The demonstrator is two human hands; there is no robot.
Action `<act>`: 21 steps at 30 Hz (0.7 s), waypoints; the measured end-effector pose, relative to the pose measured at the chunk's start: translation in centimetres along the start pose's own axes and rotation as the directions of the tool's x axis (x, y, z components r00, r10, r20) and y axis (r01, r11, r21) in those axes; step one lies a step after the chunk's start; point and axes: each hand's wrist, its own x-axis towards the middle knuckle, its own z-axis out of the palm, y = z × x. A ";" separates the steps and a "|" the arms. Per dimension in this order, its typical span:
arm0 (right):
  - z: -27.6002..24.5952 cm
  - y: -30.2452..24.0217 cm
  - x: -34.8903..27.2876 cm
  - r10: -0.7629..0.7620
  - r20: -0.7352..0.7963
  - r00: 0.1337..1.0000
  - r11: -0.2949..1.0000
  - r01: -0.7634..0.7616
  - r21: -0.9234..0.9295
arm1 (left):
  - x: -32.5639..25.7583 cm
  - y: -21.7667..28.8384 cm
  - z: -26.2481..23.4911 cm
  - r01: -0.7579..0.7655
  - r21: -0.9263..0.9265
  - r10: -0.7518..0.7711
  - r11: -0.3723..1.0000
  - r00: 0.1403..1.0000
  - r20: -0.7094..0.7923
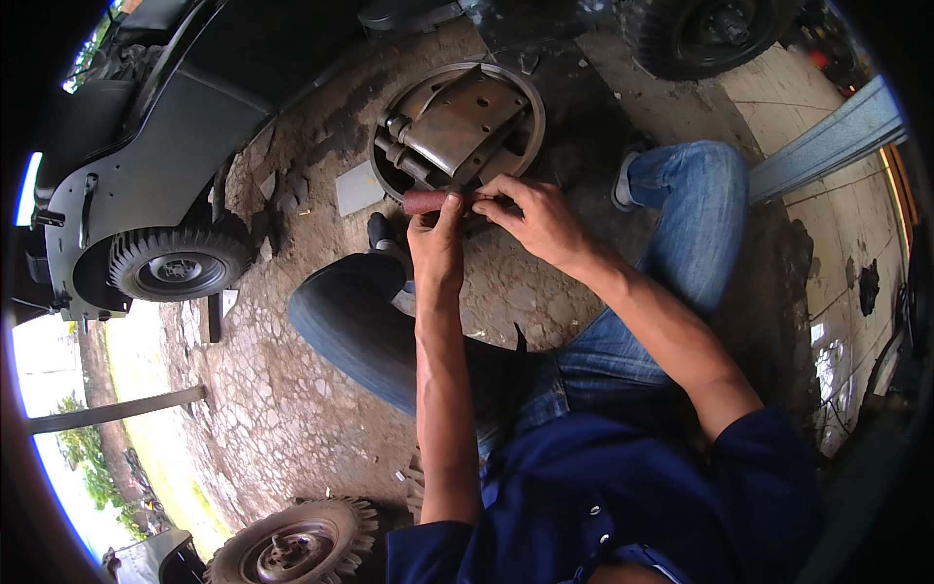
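Hands meet just in front of a round brake assembly [457, 122] that lies flat on the cracked, oil-dark ground [292, 409] between the person's bent knees. The left hand [436, 238] pinches a small reddish-brown roll [424, 201] — it looks like rolled abrasive paper, though I cannot be sure — with thumb and fingers closed round its right end, the roll held level just above the near rim of the assembly. The right hand [533, 216] comes in from the other side, fingers curled and its fingertips pinched together at the same end of the roll; whether they grip a loose tail of it or only touch it is hidden. Inside the rim sit a rust-toned brake shoe [465, 117] and a cylinder with springs. A grey vehicle [146, 165] with a small knobbly tyre [178, 265] stands toward the left edge of the yard, a second wheel [297, 543] lies at the near edge, and another tyre [715, 29] is at the far right. My judgement of the risk: the grip is at one end only, so the roll could unwind or slip and drop into the greasy drum, and knuckles working close to the shoe's edges and springs could get scraped.
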 end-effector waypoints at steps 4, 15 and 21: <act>-0.1 0.4 0.0 0.094 0.074 0.993 0.983 -0.105 0.150 | 0.4 0.6 -2.1 0.044 0.042 -0.050 0.998 0.985 0.163; 0.0 2.0 -0.1 0.228 0.078 0.970 0.942 -0.240 0.234 | -0.2 1.7 -2.3 -0.397 0.634 0.328 0.663 0.916 0.231; -0.4 2.5 0.0 0.216 0.129 0.968 0.943 -0.241 0.228 | -0.6 5.3 -1.9 -0.526 0.844 0.229 0.101 0.838 0.495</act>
